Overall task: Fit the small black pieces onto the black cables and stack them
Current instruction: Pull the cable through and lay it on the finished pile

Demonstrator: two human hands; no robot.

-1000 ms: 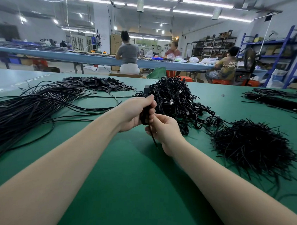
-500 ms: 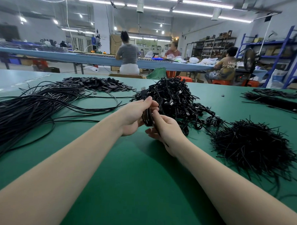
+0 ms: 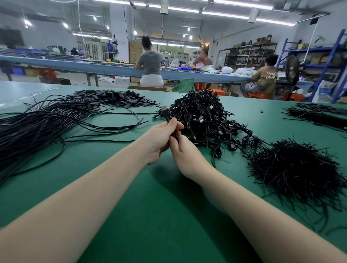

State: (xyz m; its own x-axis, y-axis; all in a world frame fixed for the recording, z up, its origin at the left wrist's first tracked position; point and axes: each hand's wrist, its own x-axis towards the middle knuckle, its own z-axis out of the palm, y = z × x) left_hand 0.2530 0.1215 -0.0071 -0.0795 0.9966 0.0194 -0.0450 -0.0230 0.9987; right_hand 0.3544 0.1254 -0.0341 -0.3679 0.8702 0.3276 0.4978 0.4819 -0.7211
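The cable (image 3: 170, 121) is held up at mid surface between both hands, just near the finished heap (image 3: 203, 116). It looks thin, light and limp, so best gripped close to the plug. The left hand (image 3: 160, 136) pinches it; the right hand (image 3: 184, 153) fingers curl on it below. Loose cables (image 3: 37, 126) lie left, ties (image 3: 293, 171) right; the near surface (image 3: 165, 219) gives open room.

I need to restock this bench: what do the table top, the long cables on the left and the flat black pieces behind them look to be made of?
Table top: green mat, likely rubber or vinyl, matte with only soft glare.
Cables: flexible plastic or rubber jacket, slightly glossy, curving loosely.
Flat pieces: thin, dull black strips, probably plastic or sleeving; too small to be sure.
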